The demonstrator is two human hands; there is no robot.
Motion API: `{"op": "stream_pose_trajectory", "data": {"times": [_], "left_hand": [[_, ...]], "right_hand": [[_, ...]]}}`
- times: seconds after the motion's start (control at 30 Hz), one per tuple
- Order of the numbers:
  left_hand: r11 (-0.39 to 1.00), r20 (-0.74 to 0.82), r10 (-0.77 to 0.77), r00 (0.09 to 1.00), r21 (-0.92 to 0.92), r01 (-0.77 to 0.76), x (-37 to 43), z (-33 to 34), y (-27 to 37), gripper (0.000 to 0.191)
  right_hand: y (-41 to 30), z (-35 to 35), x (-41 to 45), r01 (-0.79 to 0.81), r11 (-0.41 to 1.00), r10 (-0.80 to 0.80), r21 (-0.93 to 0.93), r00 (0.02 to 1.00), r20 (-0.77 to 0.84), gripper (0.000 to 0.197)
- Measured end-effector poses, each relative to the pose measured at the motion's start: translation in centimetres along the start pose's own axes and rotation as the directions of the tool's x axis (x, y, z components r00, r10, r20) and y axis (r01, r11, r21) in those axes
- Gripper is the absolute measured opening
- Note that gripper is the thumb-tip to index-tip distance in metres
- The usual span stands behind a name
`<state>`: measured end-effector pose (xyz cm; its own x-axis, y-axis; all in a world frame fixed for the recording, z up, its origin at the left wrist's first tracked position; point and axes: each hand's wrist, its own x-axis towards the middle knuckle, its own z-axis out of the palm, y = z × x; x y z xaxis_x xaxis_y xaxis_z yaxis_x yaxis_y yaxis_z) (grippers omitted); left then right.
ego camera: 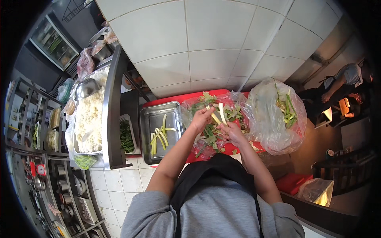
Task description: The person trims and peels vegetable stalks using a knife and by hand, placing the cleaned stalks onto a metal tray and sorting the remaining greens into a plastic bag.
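Note:
My left hand point(204, 119) pinches the upper end of a pale vegetable stalk point(214, 116). Its lower end is between the fingers of my right hand point(231, 132), which also holds a whiter stalk point(222, 111) pointing up. Both hands are over a clear plastic bag point(190, 108) spread on a red surface, with leafy scraps point(235, 113) on it. At the left, a rectangular metal tray point(143, 136) holds several yellow-green stalks point(163, 136). A second clear bag point(259, 119) with green stalks inside point(288, 114) lies at the right.
On a metal counter point(114, 104) at the left stands a large tray of white rice point(90, 122) with a metal bowl point(86, 88). A white basket of greens point(127, 134) sits below. A tiled wall point(214, 26) rises ahead. Another person point(339, 80) is at the far right.

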<state>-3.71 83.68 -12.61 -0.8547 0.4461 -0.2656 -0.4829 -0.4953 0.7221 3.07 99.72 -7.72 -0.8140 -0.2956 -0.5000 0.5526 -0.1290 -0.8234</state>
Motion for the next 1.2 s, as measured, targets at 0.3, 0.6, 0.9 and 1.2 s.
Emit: {"op": "stream_pose_trajectory", "data": {"times": [0.3, 0.6, 0.9, 1.2], "left_hand": [[0.871, -0.049, -0.040, 0.998, 0.487, 0.059, -1.7, 3.4, 0.3, 0.022], [0.800, -0.111, 0.131, 0.985, 0.598, -0.039, -1.1, 2.6, -0.4, 0.021], [0.957, -0.056, -0.042, 0.998, 0.284, 0.056, -2.4, 4.2, 0.8, 0.022], [0.977, 0.127, -0.059, 0.990, 0.211, 0.031, -2.9, 4.9, 1.0, 0.023]], "right_hand": [[0.4, -0.6, 0.7, 0.110, 0.982, -0.150, -0.154, 0.949, -0.277, 0.014], [1.0, -1.3, 2.3, 0.180, 0.934, -0.274, -0.308, 0.915, -0.295, 0.025], [-0.5, -0.7, 1.6, 0.187, 0.940, -0.275, -0.285, 0.909, -0.312, 0.033], [-0.6, 0.1, 2.4, 0.401, 0.852, -0.507, -0.336, 0.794, -0.337, 0.027]]}}
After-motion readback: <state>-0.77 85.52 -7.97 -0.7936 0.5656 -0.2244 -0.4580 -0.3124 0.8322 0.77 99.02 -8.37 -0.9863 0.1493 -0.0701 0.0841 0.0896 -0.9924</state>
